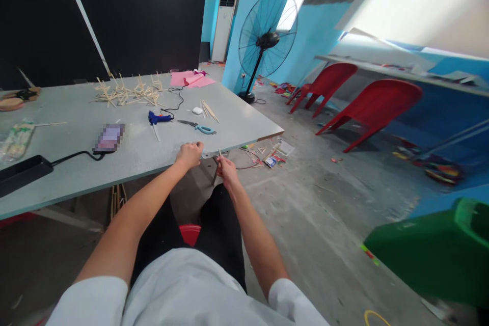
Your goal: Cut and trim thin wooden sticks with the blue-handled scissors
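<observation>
At the table's near edge, my left hand (189,155) is closed with its knuckles up; whatever it may hold is hidden. Just right of it, past the edge, my right hand (228,169) pinches a thin wooden stick (219,152), of which only the short tip shows. Beyond my hands lie scissors with light-blue handles (205,129) and a blue glue gun (160,117) with a glue stick. Several loose wooden sticks (209,111) rest near a small white case (197,110). Farther back is a cluster of stick frames (128,92).
On the grey table (133,168) are a phone (110,138), a black tray (25,174), packaged sticks (18,138) and pink paper (194,79). A standing fan (267,39), red chairs (382,104) and a green bin (428,254) stand to the right. Scraps litter the floor.
</observation>
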### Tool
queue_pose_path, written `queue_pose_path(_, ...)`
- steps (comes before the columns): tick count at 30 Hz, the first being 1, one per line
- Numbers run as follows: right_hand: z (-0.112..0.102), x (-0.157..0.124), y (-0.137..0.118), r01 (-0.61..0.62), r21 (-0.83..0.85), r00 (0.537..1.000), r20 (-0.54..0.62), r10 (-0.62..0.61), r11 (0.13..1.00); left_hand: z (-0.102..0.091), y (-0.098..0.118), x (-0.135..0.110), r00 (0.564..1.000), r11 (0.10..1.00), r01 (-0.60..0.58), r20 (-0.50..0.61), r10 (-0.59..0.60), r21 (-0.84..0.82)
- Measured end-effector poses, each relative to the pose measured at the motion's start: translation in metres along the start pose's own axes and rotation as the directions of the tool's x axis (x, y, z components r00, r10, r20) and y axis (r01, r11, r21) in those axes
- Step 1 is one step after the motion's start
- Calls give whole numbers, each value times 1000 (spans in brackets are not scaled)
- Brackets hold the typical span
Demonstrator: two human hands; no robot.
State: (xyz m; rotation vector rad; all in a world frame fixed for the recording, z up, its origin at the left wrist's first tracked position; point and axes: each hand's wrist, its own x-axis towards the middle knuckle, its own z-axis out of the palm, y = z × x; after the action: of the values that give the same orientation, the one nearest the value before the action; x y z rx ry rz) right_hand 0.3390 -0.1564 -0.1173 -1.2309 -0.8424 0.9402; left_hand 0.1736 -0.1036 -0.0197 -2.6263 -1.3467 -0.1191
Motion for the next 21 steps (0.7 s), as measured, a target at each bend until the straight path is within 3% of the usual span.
queue_pose_path(4,-4,-19,13,-19,-4,999,-48,18,1000,0,5,6,995,1000,14,96,-13,-13)
queue_pose_path(12,3,-113,57,-13,-109,996,-95,2,994,0,9,13,995,999,27,100,-24,-30)
queue_pose_path(15,-1,-101,44,32,-134,989,-137,-50,991,0,6,13,996,999,15,90,-12,-35)
queue_pose_path(18,-8,-59,16,98,-187,977,-171,-131,977,1,6,12,997,999,4,76,-1,-38)
queue_pose_path(21,-13,-21,-7,115,-223,980,-131,-147,968,2,7,11,998,999,-1,69,4,-45)
